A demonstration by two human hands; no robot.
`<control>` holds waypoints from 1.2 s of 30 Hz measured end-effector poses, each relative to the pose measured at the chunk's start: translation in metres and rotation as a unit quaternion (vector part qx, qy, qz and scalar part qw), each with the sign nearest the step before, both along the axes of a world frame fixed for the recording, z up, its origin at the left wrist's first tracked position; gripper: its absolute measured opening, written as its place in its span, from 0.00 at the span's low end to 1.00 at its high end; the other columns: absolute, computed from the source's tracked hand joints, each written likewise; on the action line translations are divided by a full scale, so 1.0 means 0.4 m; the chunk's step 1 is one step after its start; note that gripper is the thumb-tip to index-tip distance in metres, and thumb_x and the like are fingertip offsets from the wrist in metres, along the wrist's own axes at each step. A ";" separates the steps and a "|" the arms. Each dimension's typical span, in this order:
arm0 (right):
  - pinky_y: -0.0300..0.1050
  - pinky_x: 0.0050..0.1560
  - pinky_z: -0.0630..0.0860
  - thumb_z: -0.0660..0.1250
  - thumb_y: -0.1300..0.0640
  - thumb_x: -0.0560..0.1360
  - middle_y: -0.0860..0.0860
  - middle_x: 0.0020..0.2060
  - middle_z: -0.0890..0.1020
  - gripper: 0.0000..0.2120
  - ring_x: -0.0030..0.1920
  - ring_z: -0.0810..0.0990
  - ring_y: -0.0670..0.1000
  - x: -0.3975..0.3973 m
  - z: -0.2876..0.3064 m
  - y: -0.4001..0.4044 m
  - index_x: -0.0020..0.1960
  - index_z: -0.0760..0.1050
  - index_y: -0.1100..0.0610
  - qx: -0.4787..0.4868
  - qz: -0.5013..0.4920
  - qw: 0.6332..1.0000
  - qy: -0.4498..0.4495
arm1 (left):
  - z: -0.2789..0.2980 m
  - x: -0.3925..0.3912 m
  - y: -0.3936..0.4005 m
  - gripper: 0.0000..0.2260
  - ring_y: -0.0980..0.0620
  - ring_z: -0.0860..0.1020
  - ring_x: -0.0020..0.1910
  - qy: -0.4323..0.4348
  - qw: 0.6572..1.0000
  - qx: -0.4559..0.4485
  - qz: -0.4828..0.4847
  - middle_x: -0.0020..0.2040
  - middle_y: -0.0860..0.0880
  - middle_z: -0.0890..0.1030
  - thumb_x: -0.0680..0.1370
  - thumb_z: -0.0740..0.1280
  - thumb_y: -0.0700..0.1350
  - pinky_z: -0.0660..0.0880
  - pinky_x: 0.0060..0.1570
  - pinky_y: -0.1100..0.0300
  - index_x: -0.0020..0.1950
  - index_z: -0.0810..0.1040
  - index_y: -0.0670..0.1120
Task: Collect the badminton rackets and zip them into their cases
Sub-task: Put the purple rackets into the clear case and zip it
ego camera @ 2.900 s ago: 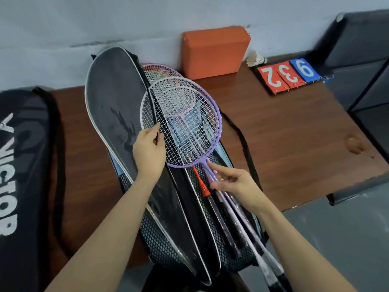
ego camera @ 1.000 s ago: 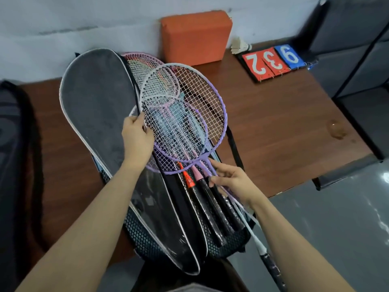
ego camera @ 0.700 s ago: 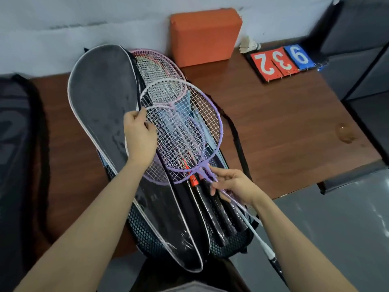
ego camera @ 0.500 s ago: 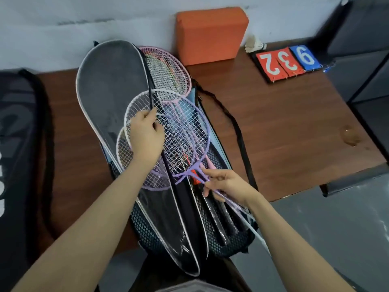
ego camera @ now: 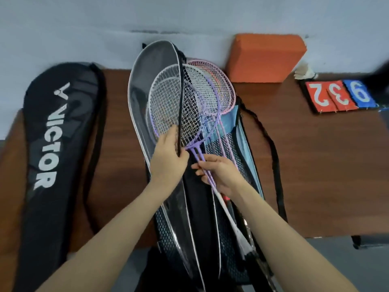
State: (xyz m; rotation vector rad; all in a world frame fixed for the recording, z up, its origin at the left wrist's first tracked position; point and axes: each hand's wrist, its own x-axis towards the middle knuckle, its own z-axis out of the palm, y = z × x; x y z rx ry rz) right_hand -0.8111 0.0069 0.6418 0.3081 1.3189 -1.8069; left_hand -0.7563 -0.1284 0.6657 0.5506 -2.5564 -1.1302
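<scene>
Left hand: the left hand (ego camera: 168,159) is at the lower rim of the racket heads, fingers curled, gripping the black zip edge (ego camera: 180,106) of the open case where it crosses the strings.
Right hand: the right hand (ego camera: 221,175) sits just right of the left one, fingers and thumb pinching the purple shafts (ego camera: 200,159) just below the heads.
Rackets: purple-and-white rackets (ego camera: 181,106) lie stacked on the open case, heads toward the wall; a pink racket (ego camera: 219,85) peeks out behind them on the right.
Open case: the open case (ego camera: 242,161) lies in the middle of the table, its grey flap (ego camera: 151,76) thrown back to the left, mesh and blue lining showing.
Second case: a black Victor case (ego camera: 54,144) lies closed, well left of the open case.
Table: a brown wooden table (ego camera: 315,165) carries it all.
Right of the open case: an orange block (ego camera: 265,57) against the wall, then a shuttlecock (ego camera: 305,72) and score cards (ego camera: 339,93) reading 2, 3, 9.
</scene>
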 end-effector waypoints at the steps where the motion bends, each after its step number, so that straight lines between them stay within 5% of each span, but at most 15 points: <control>1: 0.35 0.23 0.71 0.59 0.72 0.76 0.58 0.33 0.82 0.07 0.27 0.79 0.48 -0.010 -0.001 -0.020 0.49 0.74 0.65 0.000 0.006 1.000 0.003 | -0.008 0.021 0.009 0.28 0.51 0.73 0.41 -0.018 1.000 0.002 0.008 0.52 0.49 0.72 0.75 0.64 0.39 0.73 0.41 0.57 0.74 0.61 0.49; 5: 0.36 0.30 0.78 0.61 0.70 0.76 0.56 0.37 0.80 0.09 0.32 0.80 0.48 -0.033 -0.010 -0.103 0.55 0.74 0.66 0.052 0.020 0.997 0.053 | -0.038 0.075 -0.005 0.22 0.55 0.76 0.44 -0.036 0.996 0.064 0.045 0.50 0.51 0.76 0.76 0.63 0.43 0.76 0.46 0.54 0.70 0.66 0.52; 8: 0.41 0.38 0.81 0.61 0.73 0.75 0.57 0.37 0.77 0.11 0.35 0.79 0.51 -0.034 -0.014 -0.151 0.55 0.73 0.65 0.077 0.018 0.988 0.130 | -0.030 0.080 -0.037 0.19 0.58 0.78 0.45 -0.017 0.994 0.098 0.037 0.49 0.52 0.79 0.77 0.62 0.41 0.76 0.49 0.61 0.67 0.71 0.53; 11: 0.43 0.39 0.81 0.61 0.77 0.72 0.61 0.38 0.77 0.14 0.34 0.80 0.54 -0.040 -0.029 -0.191 0.54 0.72 0.66 0.107 0.017 0.981 0.160 | -0.022 0.079 -0.058 0.18 0.60 0.78 0.44 -0.019 0.990 0.139 0.033 0.47 0.55 0.81 0.77 0.63 0.39 0.73 0.45 0.72 0.66 0.72 0.53; 15: 0.40 0.36 0.80 0.61 0.77 0.71 0.64 0.44 0.77 0.14 0.33 0.80 0.52 -0.050 -0.049 -0.239 0.56 0.71 0.68 0.134 0.027 0.980 0.146 | -0.033 0.081 -0.088 0.18 0.63 0.78 0.43 -0.021 0.985 0.166 0.045 0.46 0.57 0.81 0.76 0.65 0.39 0.75 0.47 0.71 0.65 0.74 0.51; 19: 0.42 0.45 0.76 0.65 0.70 0.72 0.61 0.45 0.80 0.11 0.41 0.79 0.52 -0.063 -0.055 -0.231 0.55 0.74 0.66 0.204 0.146 0.930 0.270 | -0.042 0.090 -0.111 0.17 0.66 0.76 0.42 -0.017 0.982 0.180 0.055 0.42 0.58 0.79 0.75 0.66 0.38 0.73 0.43 0.73 0.63 0.75 0.50; 25: 0.39 0.53 0.70 0.65 0.63 0.75 0.54 0.49 0.78 0.13 0.50 0.76 0.51 0.010 -0.043 -0.123 0.60 0.75 0.59 0.320 0.257 0.784 0.466 | -0.084 0.098 -0.109 0.19 0.54 0.75 0.45 -0.013 0.990 0.137 0.038 0.46 0.50 0.75 0.74 0.67 0.42 0.76 0.49 0.55 0.65 0.72 0.46; 36: 0.51 0.50 0.74 0.68 0.55 0.74 0.50 0.46 0.77 0.16 0.47 0.75 0.51 0.185 -0.073 0.137 0.61 0.74 0.55 0.385 0.275 0.730 0.493 | -0.114 0.237 0.046 0.38 0.44 0.69 0.56 -0.141 0.985 -0.088 -0.043 0.58 0.44 0.69 0.70 0.70 0.53 0.70 0.56 0.53 0.74 0.57 0.42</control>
